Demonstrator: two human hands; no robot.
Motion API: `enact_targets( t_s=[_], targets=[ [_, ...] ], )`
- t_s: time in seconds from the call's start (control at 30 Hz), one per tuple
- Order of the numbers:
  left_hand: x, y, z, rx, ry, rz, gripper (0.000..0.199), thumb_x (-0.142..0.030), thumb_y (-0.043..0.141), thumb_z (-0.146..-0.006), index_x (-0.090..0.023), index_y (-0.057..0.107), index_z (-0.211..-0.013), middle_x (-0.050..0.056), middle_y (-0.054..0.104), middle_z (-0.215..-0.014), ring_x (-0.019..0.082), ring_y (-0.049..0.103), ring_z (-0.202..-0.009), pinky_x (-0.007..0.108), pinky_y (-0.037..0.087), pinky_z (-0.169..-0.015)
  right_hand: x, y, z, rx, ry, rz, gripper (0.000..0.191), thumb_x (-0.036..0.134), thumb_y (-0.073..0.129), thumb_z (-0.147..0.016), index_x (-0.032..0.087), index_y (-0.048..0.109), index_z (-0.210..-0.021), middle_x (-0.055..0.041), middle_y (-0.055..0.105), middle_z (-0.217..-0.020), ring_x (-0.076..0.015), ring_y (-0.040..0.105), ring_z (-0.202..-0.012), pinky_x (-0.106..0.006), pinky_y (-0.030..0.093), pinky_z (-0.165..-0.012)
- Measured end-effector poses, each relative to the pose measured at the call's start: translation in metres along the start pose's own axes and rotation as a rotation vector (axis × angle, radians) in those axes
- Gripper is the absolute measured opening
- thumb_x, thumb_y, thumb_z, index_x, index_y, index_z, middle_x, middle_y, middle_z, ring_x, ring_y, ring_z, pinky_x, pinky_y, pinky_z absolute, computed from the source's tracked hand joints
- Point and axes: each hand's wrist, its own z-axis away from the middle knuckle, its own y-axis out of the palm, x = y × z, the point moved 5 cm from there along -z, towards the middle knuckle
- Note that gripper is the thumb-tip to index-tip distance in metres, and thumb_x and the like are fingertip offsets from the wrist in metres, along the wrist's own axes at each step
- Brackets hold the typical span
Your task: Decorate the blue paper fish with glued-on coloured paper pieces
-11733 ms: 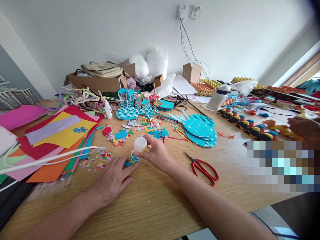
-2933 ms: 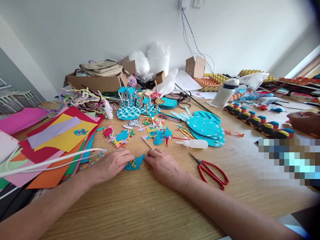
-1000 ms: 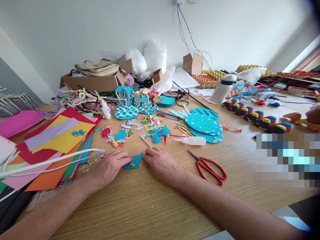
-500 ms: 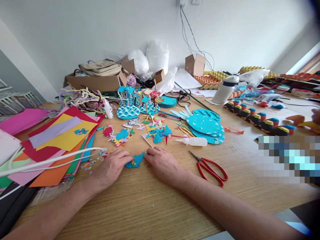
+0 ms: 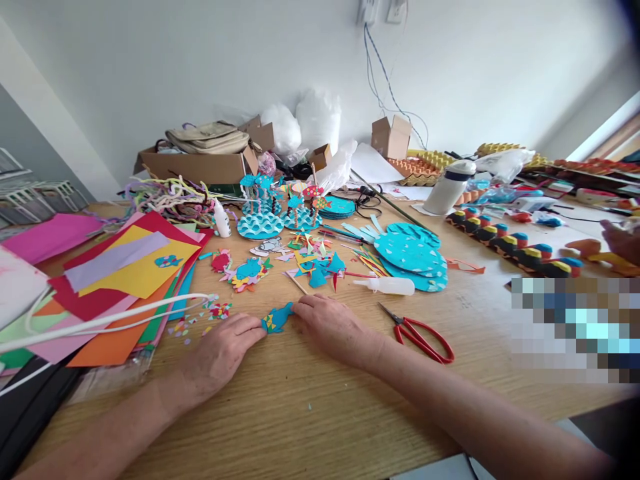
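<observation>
On the wooden table (image 5: 280, 427) rest the person's right hand (image 5: 336, 328) and left hand (image 5: 223, 350), apart, fingers pinched. Red-handled scissors (image 5: 423, 336) lie to their right, a translucent bottle (image 5: 393, 286) farther back. Between the hands, held at both ends, is a blue paper fish (image 5: 277, 319).

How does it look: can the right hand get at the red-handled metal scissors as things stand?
Probably yes: the scissors lie on the wood-grain tabletop just beyond the right forearm, and nothing visible covers them. The right hand, now at the blue fish-shaped cutout, would likely leave it first.
</observation>
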Motion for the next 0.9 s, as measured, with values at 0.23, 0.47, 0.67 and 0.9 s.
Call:
enact_targets(
  t_s=[0.23,0.47,0.67,0.9],
  targets=[
    [0.001,0.005,0.001,-0.033,-0.038,0.002,0.035,-0.010,0.027,-0.088,-0.017,0.059,-0.099,0.006,0.061,-0.093,0.018,0.054,-0.087,0.031,0.048,-0.076,0.017,-0.002,-0.008,-0.024,-0.085,0.034,0.023,0.012,0.038,-0.082,0.019,0.058,-0.091,-0.0050,0.052,-0.087,-0.0147,0.047,-0.079,-0.025,0.035,-0.067],
    [0.002,0.014,0.003,-0.044,-0.042,-0.018,0.029,-0.013,0.032,-0.088,-0.017,0.059,-0.098,0.008,0.058,-0.097,0.019,0.052,-0.089,0.033,0.047,-0.076,0.021,0.002,-0.018,-0.017,-0.111,0.138,0.020,0.014,0.044,-0.080,0.021,0.059,-0.092,-0.0050,0.051,-0.084,-0.0166,0.044,-0.078,-0.026,0.034,-0.064],
    [0.001,0.013,0.001,-0.044,-0.047,-0.036,0.029,-0.009,0.032,-0.086,-0.016,0.059,-0.095,0.007,0.058,-0.099,0.020,0.051,-0.090,0.034,0.047,-0.078,0.021,0.004,-0.021,-0.027,-0.129,0.163,0.019,0.016,0.045,-0.081,0.022,0.059,-0.092,-0.0053,0.050,-0.085,-0.0174,0.044,-0.079,-0.027,0.034,-0.066],
    [0.001,0.015,0.001,-0.010,-0.063,-0.009,0.026,-0.007,0.035,-0.085,-0.017,0.057,-0.096,0.005,0.058,-0.099,0.019,0.050,-0.090,0.034,0.046,-0.078,0.021,0.006,-0.023,0.000,-0.137,0.152,0.022,0.016,0.044,-0.081,0.023,0.058,-0.096,-0.0058,0.049,-0.089,-0.0180,0.043,-0.084,-0.028,0.034,-0.069]
  ],
)
